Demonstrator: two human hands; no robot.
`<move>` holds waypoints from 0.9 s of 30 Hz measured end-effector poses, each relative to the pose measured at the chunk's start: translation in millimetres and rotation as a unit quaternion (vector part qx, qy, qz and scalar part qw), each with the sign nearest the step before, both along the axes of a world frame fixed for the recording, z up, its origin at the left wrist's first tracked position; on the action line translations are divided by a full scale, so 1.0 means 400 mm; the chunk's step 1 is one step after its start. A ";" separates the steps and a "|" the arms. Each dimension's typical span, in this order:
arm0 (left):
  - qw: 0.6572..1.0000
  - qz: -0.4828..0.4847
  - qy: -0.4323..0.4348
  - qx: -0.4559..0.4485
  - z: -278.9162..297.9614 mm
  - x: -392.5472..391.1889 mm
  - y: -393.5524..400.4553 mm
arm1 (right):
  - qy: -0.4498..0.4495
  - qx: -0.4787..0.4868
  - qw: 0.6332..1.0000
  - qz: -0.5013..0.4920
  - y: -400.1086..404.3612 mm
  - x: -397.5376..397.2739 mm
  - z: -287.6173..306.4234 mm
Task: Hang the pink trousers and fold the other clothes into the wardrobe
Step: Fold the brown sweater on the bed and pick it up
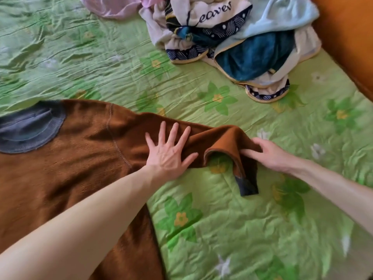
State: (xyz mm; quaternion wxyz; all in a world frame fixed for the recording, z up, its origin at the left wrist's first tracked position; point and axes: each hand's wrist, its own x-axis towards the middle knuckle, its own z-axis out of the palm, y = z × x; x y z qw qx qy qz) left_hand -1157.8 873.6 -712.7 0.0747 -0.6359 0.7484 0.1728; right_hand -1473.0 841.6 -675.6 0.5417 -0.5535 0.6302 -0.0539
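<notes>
A brown fleece sweater (76, 158) with a grey-blue collar (28, 130) lies spread on the bed, its body at the left. My left hand (169, 154) presses flat with spread fingers on the upper part of its sleeve. My right hand (268, 154) pinches the sleeve farther along and lifts it, so the sleeve arches off the sheet. The dark cuff (248, 186) hangs down below that hand. A pink garment (113, 7) lies at the top edge, partly cut off by the frame.
The bed is covered by a wrinkled green flowered sheet (222, 229). A heap of clothes and towels (232, 33), white, navy, teal and light blue, sits at the back right. An orange-brown bed frame (351, 37) runs along the right side.
</notes>
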 end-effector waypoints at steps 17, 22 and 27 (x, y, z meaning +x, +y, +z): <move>0.987 -0.157 0.006 -0.042 -0.009 -0.017 0.029 | 0.207 -0.145 0.965 -0.065 0.051 -0.212 0.034; 0.979 -0.170 0.046 -0.105 -0.005 -0.028 0.056 | 0.117 -0.117 0.969 -0.181 0.098 -0.221 0.025; 0.982 -0.185 0.001 0.027 0.024 -0.050 0.079 | 0.068 -0.179 0.950 -0.248 0.126 -0.172 0.096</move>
